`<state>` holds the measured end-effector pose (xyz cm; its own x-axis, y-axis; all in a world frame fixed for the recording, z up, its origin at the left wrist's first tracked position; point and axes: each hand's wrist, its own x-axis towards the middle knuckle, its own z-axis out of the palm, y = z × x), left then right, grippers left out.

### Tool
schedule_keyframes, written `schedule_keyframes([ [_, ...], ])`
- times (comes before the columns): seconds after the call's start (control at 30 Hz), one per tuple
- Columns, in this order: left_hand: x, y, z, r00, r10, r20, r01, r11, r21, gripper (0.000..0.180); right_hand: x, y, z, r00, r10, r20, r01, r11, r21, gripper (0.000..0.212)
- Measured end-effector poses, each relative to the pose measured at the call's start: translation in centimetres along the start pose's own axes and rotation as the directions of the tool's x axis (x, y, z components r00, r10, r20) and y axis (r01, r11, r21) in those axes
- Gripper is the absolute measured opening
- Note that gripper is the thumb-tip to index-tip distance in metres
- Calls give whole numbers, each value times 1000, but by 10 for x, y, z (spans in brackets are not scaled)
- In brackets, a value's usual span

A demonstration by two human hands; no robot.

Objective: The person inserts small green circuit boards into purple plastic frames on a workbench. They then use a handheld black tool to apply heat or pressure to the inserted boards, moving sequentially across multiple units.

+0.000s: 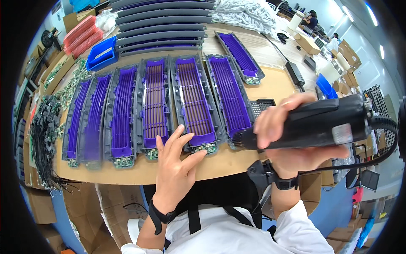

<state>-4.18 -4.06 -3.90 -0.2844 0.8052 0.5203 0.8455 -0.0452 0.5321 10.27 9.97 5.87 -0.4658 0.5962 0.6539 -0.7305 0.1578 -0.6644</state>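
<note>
My right hand [292,139] is wrapped round a thick black corded power tool [321,120], which lies nearly level. Its narrower ribbed nose [245,139] points left, over the near end of a grey housing with a purple slatted insert [230,93]. My left hand [176,158] has its fingers spread and holds nothing. Its fingertips rest at the near ends of two housings, a left one [155,97] and a right one [192,93], with brown strips behind their purple slats. A green circuit board [205,148] shows at the right one's near end, beside my thumb.
More purple-slatted housings [122,112] stand in the row to the left; another [241,57] lies behind. Grey curved covers [163,29] are stacked at the back. Black cables [44,135] hang over the left edge. A blue bin [101,53], a black adapter [295,74] and white cords [245,17] are around.
</note>
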Motion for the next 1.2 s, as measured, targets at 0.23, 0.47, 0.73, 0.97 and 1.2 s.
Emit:
schedule_keyframes([
  [0.23, 1, 6, -1, 998, -41, -38, 41, 999, 6, 18, -7, -42, -48, 964, -124, -233, 36, 936, -351, 89],
  [0.47, -1, 5, 3, 1000, -9, -25, 10, 999, 53, 15, -11, -43, -54, 860, -186, -475, -86, 865, -494, 27],
  [0.73, -4, 4, 4, 1000, -4, -13, 5, 995, 98, 14, -13, -38, -57, 848, -138, -512, -76, 924, -376, 26],
  [0.97, -3, 5, 5, 1000, -10, -6, 10, 995, 98, 16, -16, -37, -55, 875, -110, -472, -75, 932, -355, 26],
  [1.2, -3, 4, 4, 1000, -14, -12, 15, 996, 92, 16, -17, -36, -53, 864, -81, -496, -140, 909, -392, 28],
])
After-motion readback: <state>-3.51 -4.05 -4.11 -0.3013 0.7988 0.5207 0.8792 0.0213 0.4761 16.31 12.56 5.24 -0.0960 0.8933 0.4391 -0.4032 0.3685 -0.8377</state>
